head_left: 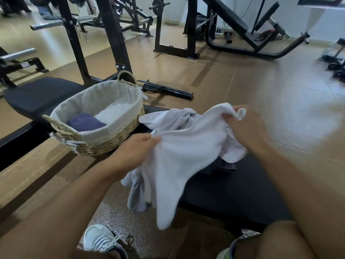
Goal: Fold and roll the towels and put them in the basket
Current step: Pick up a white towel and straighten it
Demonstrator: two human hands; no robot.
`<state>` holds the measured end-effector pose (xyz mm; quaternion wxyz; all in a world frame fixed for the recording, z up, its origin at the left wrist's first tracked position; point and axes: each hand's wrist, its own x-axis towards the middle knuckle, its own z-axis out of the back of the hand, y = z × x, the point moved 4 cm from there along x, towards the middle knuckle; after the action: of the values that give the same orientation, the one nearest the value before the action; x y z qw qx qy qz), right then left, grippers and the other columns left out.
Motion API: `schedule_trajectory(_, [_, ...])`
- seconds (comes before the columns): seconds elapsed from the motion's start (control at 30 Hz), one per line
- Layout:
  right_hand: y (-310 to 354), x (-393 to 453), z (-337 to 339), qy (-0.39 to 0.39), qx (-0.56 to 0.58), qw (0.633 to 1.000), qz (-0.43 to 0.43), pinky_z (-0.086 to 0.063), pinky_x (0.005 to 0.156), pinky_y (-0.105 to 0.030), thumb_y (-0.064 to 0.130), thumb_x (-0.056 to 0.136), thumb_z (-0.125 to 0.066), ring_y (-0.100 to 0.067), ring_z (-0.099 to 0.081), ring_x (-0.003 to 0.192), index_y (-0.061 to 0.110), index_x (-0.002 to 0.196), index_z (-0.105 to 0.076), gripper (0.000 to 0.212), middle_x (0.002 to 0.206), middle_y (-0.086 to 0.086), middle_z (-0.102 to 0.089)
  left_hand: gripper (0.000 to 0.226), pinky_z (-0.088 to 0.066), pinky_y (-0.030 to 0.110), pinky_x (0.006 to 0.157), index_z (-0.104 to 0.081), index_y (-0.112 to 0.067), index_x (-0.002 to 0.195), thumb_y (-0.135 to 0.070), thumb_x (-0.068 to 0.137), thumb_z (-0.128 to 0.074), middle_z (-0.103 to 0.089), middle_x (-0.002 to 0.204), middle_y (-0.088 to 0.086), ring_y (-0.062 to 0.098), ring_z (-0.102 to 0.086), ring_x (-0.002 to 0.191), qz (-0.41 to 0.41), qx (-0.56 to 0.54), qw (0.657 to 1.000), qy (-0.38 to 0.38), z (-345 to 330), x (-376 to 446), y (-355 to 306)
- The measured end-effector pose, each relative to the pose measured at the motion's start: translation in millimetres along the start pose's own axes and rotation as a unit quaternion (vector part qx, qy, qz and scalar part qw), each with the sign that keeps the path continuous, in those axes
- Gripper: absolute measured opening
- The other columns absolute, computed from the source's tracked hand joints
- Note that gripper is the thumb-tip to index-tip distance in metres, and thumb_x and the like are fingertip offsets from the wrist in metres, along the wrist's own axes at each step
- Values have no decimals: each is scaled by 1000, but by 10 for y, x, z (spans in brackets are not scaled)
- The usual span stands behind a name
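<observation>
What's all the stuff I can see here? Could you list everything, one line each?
White towel: one, held up above the bench, unfolded.
Other towels: a pale heap under it, count unclear; something dark grey beneath.
Basket: one, woven straw with pale lining, on the bench, left of the towels.
Purple towel: one, inside the basket.
Bench: one, black padded, under basket and towels.
Gym machines: several, black, behind on the brown floor.
Shoes: one white in full view, bottom edge.
Hands: left hand grips the white towel's near edge; right hand grips its far corner.
</observation>
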<state>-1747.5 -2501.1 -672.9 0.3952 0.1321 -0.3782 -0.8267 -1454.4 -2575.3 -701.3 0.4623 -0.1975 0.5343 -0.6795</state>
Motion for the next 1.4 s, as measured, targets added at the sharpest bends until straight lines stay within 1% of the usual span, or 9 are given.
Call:
schedule_trajectory(0.13, [276,-236,-186,109,-9,988,108,-42,80,-20,55,79,-77,-7,-59,106,39,122,-64,47,114,15,-65,64,-48,48,71,-65,-9,82,-73,77,-56,-69,81,13,27,-59,72,-12,-48,992,-116,174,30,-16])
schedule_trajectory(0.3, [653,-710,-495,252,-92,940,212,-37,66,-8,57,84,-72,4,-54,78,55,131,-50,52,77,22,-54,21,-55,39,90,-76,-22,110,-24,103,-57,-78,105,1,19,-73,97,-97,-45,994,5,-16,-72,-229])
schedule_trajectory(0.4, [667,-686,-554,212,-76,948,224,-38,60,-16,39,97,-61,1,-59,69,37,100,-70,10,70,17,-60,23,-55,37,93,-73,-28,118,-19,97,-66,-78,111,-4,20,-72,107,-102,-32,992,67,-98,-91,-209])
schedule_trajectory(0.6, [429,-320,-286,47,76,992,86,-53,66,-26,33,97,-56,-4,-67,82,30,94,-71,15,87,14,-72,14,-58,44,93,-75,-32,105,-24,94,-71,-77,103,-6,18,-72,99,-71,31,997,11,46,-28,-53])
schedule_trajectory(0.83, [377,-348,-284,114,54,989,76,-42,81,-14,30,101,-55,-2,-59,110,32,137,-60,36,132,10,-65,35,-36,29,49,-70,-12,88,-43,101,-58,-58,64,-2,5,-46,45,-25,-95,972,-213,233,-29,-106])
schedule_trajectory(0.93, [543,-445,-207,69,53,990,112,-42,97,-23,29,102,-52,-9,-54,127,35,142,-54,41,140,14,-59,35,-59,48,68,-77,-16,85,-50,88,-73,-73,80,11,28,-71,73,-53,-150,961,-226,199,-64,-153])
schedule_trajectory(1.03, [693,-588,-120,32,99,988,115,-47,79,-22,31,97,-57,0,-59,98,44,135,-53,40,116,13,-65,19,-59,53,90,-78,-27,78,-46,81,-82,-78,92,6,30,-73,96,-63,-194,949,-240,125,-123,-206])
schedule_trajectory(1.23, [874,-913,-306,162,251,948,106,-59,67,-25,18,95,-68,-12,-73,77,24,108,-71,14,92,-3,-72,21,-59,46,86,-70,-14,113,-13,92,-70,-78,97,18,28,-75,93,-84,-259,957,-100,-157,-227,-332])
schedule_trajectory(1.4, [912,-934,-331,310,254,901,167,-58,93,-31,-8,97,-49,-12,-72,105,15,121,-65,36,113,0,-74,24,-58,41,93,-66,-7,123,-9,101,-56,-75,113,19,33,-71,110,-93,-305,946,-57,-136,-201,-323])
